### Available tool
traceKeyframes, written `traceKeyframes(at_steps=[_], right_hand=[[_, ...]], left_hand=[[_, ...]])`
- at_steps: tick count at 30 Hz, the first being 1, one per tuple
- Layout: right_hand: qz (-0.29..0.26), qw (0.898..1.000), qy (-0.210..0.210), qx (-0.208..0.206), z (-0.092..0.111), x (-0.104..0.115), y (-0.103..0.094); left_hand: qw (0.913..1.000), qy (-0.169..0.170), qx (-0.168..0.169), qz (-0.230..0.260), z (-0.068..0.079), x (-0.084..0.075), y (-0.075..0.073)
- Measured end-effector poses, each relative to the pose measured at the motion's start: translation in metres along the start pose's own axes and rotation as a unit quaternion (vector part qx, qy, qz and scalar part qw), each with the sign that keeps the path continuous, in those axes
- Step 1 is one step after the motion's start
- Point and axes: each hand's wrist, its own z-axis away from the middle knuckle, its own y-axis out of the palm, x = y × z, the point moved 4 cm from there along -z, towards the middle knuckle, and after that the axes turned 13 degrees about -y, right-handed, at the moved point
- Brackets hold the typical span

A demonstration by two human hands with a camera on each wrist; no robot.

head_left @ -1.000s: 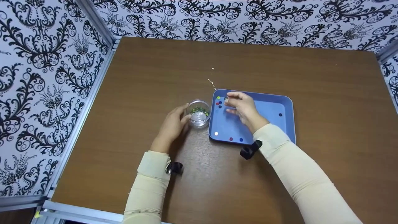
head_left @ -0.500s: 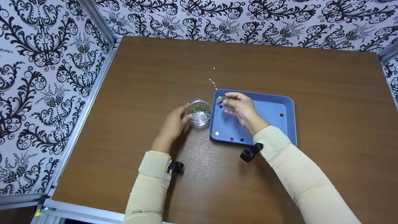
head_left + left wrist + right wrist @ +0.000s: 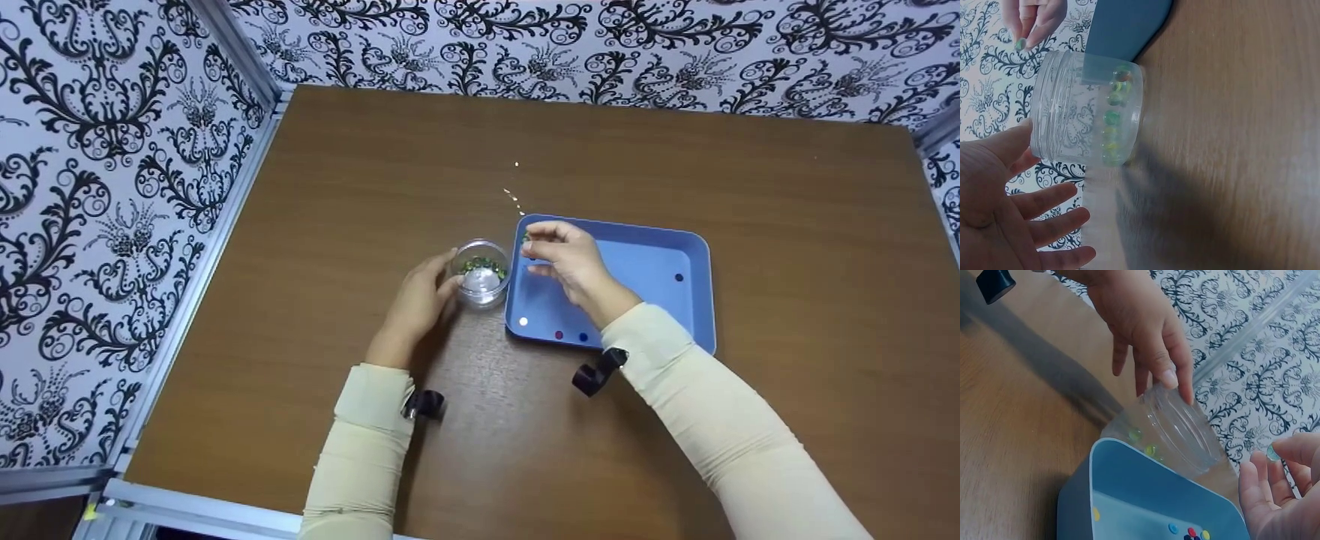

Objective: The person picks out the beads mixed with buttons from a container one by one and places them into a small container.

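My left hand [image 3: 420,296] holds the rim of a clear round jar [image 3: 1067,107] between thumb and index finger; its other fingers are spread. Green and yellow glass marbles [image 3: 1112,117] lie on the jar's bottom. The jar stands upright on the table, just left of a blue tray [image 3: 637,277]. Over the tray's far left corner, my right hand [image 3: 566,259] pinches one green glass marble [image 3: 1273,452] between thumb and fingertips. Small coloured discs [image 3: 1191,532] lie in that corner of the tray, mostly hidden by the right hand in the head view.
More discs lie along the tray's near side, among them a white one [image 3: 523,322] and a red one [image 3: 559,335]. A dark disc [image 3: 679,277] sits at the right. Small white specks [image 3: 512,196] mark the brown table [image 3: 375,165] behind the tray. Patterned walls [image 3: 525,52] stand behind and left.
My right hand has moved a little left with the marble, now covering most of the discs in the tray's far left corner. The left hand and jar stay in place.
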Motion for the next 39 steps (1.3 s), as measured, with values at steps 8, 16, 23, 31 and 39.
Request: traceKeyframes(at_steps=[8, 16, 23, 31, 39], right_hand=[[0.031, 0.999, -0.019, 0.013, 0.001, 0.000, 0.010], [0.072, 0.995, -0.047, 0.039, 0.004, 0.004, 0.022], [0.117, 0.990, -0.070, 0.047, 0.002, 0.004, 0.029], [0.201, 0.968, -0.132, 0.076, 0.000, 0.004, 0.036], [0.267, 0.939, -0.182, 0.119, 0.003, 0.006, 0.045]], left_hand=[[1.0000, 0.006, -0.002, -0.002, 0.001, -0.001, -0.001], [0.9999, 0.009, -0.005, 0.001, 0.000, 0.000, -0.001], [1.0000, 0.006, -0.005, 0.000, 0.000, 0.000, 0.000], [1.0000, -0.001, 0.001, 0.000, 0.000, 0.000, 0.000], [1.0000, 0.007, -0.003, 0.000, -0.001, -0.001, 0.000]])
